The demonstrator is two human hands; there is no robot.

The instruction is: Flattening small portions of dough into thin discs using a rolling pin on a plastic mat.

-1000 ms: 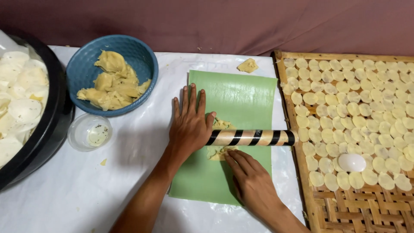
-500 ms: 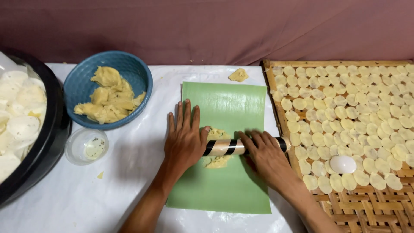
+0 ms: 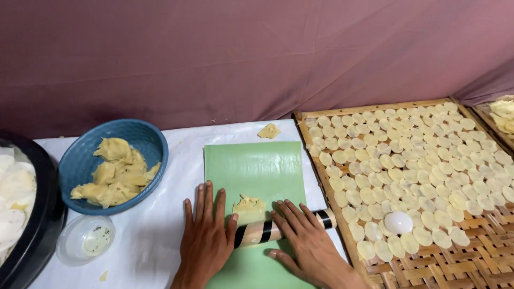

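I flattened a dough lump [image 3: 249,206] on the green sheet [image 3: 257,166] under a striped rolling pin [image 3: 267,231], left hand [image 3: 206,238] and right hand [image 3: 305,241] lying flat, fingers spread, gripping nothing; even palm pressure seemed wise, with the bamboo tray [image 3: 321,176] alongside.

Soft, even light, faint shadows, sharp focus; left edge perhaps slightly overexposed.

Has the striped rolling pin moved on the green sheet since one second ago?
Yes. The striped rolling pin has shifted left along the green sheet, away from the bamboo tray, which its right end overlapped earlier; both hands now press on it.
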